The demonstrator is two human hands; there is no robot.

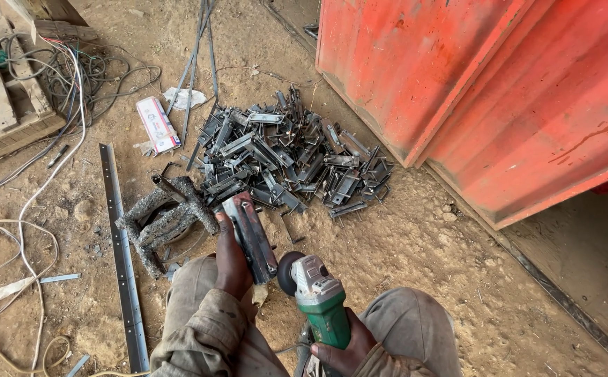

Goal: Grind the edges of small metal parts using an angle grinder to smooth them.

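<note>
a: what's over on the far left?

b: a wooden pallet (0,105) with a tangle of cables (73,77) spilling off it onto the dirt ground (416,258). a white cable (35,195) loops nearer along the left edge.

a: and moving right from there?

b: a long perforated metal strip (124,265) lies flat, running from far to near. just right of it sits a rough, spatter-crusted welded metal stand (161,220). farther off, a small white and red box (157,124) lies beside some thin metal rods (196,63).

a: where's the left hand?

b: the left hand (232,262) is near the middle, fingers wrapped tight around a flat steel bracket (250,236). the bracket's far end rests by the stand, tilted up and away from the person.

a: and behind it?

b: a big pile of similar steel brackets (290,157) heaped on the ground, just beyond the held one.

a: the right hand?

b: the right hand (346,349) is low in view, fingers curled closed around the body of a green angle grinder (318,293). its disc (286,272) sits just right of the held bracket, very close; i can't tell if they touch.

a: far right?

b: a dented orange-red metal panel (485,91) stands tilted over the ground.
</note>
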